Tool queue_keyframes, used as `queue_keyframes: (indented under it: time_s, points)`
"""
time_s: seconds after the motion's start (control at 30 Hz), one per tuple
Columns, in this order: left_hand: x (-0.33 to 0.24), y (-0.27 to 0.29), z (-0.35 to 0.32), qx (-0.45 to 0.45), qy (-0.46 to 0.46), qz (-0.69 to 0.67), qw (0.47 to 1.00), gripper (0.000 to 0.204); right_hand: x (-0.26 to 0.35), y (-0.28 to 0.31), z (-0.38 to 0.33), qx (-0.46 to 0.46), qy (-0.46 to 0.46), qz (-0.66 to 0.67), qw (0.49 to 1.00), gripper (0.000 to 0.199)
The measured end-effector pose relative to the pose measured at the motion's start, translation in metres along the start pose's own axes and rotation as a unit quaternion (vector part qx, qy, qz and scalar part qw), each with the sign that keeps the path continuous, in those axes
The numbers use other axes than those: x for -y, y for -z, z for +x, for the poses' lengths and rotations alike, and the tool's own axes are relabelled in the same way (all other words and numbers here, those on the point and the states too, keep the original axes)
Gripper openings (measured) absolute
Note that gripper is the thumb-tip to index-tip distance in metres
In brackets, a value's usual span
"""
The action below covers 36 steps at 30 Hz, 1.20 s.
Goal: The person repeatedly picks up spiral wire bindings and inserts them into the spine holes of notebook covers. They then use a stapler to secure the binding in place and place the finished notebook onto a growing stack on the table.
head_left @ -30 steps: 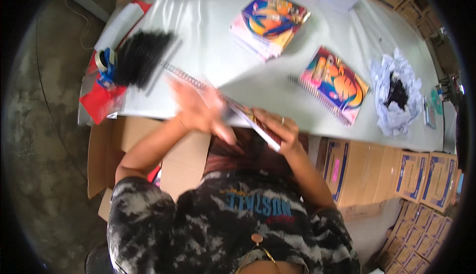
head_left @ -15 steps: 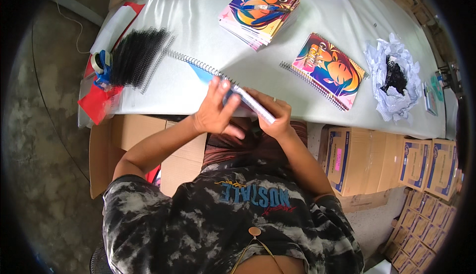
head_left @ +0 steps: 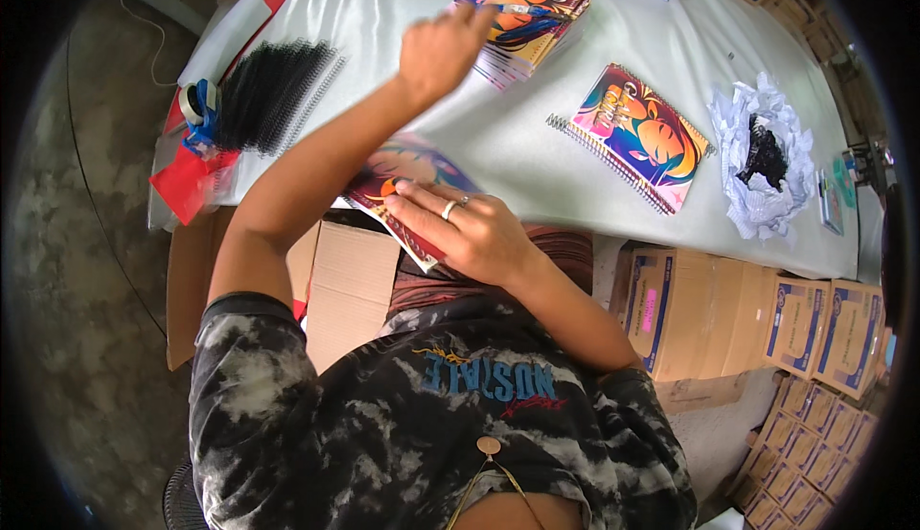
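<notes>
A notebook (head_left: 369,192) with a colourful illustrated cover lies at the near table edge, one corner jutting past it. My right hand (head_left: 470,233) rests flat on its cover, fingers stretched out, a ring on one. My left forearm passes over the notebook's far left side and hides its spiral edge. At the stack of notebooks (head_left: 508,65), my left hand (head_left: 446,51) reaches the left end of a blue-handled tool (head_left: 522,14), perhaps pliers, lying on top. The left fingers are curled and blurred; whether they touch the tool is unclear.
Loose black spiral coils (head_left: 273,94) lie at left, beside a roll of tape (head_left: 199,103) and red sheets (head_left: 182,185). Bound notebooks (head_left: 642,137) sit right of centre. Farther right is crumpled paper (head_left: 767,209) holding black scraps. Cardboard boxes (head_left: 709,310) stand below the table.
My left hand has left the notebook and moved up to the stack. My right hand has turned the notebook from edge-on to flat, cover up, and shifted left with it.
</notes>
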<state>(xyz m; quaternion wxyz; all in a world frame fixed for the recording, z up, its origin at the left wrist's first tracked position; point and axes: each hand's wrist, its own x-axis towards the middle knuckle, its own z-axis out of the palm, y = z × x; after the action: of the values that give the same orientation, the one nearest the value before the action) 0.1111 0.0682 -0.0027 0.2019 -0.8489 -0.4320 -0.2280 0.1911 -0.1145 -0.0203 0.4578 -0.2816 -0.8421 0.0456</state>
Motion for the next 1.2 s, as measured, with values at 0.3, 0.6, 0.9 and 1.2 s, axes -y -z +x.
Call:
queue_keyframes:
  time_s: [0.3, 0.6, 0.9, 1.2]
  points:
    - [-0.008, 0.067, -0.010, -0.029, -0.033, -0.248, 0.968, 0.041, -0.054, 0.033, -0.047, -0.156, -0.356, 0.281, 0.878, 0.026]
    - [-0.003, 0.057, -0.027, -0.294, -0.165, -0.148, 0.930, 0.053, -0.056, 0.036, -0.043, -0.133, -0.267, 0.207, 0.932, 0.031]
    - [-0.017, 0.024, -0.135, -0.188, -0.294, -0.148, 0.926, 0.082, -0.041, 0.028, -0.045, -0.140, -0.170, 0.112, 0.969, 0.046]
    - [-0.038, 0.044, -0.141, -0.159, -0.314, -0.197, 0.915, 0.081, -0.033, 0.024, -0.042, -0.147, -0.183, 0.132, 0.963, 0.038]
